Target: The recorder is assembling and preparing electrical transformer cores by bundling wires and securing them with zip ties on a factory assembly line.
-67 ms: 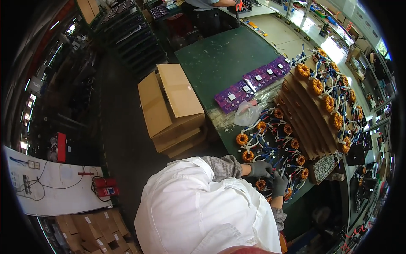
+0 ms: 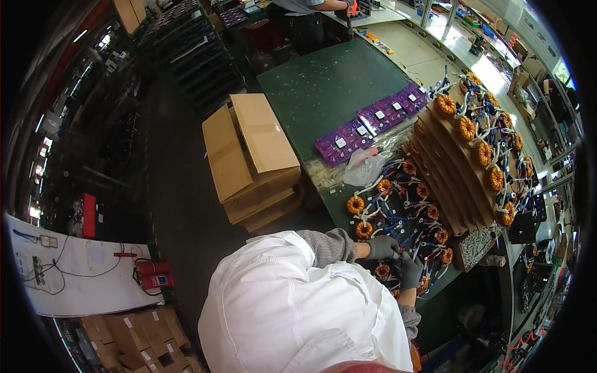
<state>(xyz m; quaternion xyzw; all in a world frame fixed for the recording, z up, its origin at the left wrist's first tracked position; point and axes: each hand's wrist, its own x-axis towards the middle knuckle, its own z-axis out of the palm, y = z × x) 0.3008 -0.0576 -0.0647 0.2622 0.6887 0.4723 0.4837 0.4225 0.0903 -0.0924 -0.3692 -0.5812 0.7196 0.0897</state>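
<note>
Head view; clock positions are taken from the hands, with 12 toward the top edge. The left hand (image 2: 381,247), grey-gloved, lies over the near end of the green bench (image 2: 311,74), its fingers bent inward and pointing to 3 o'clock. The right hand (image 2: 410,273), likewise gloved, is just beside it at 4 o'clock, fingertips directed to 12. Both hands are low among the wired coils (image 2: 364,230), fingertips close together. How far each grip is closed, and whether a wire is pinched in either, cannot be determined at this scale.

The wired coils, orange rings with blue, white and red leads, lie around the hands; one sits near at 8 o'clock, another at 10, others at 2 and 3. A cardboard stack (image 2: 443,180) at 1 o'clock bears further coils. A tray of small parts (image 2: 477,247) is noted at 3 o'clock, a clear plastic bag (image 2: 363,169) at 11, purple circuit boards (image 2: 388,117) toward 12. A carton (image 2: 268,146) stands beside the bench at 10 o'clock. A co-worker (image 2: 301,28) is present, well apart, at 11.
</note>
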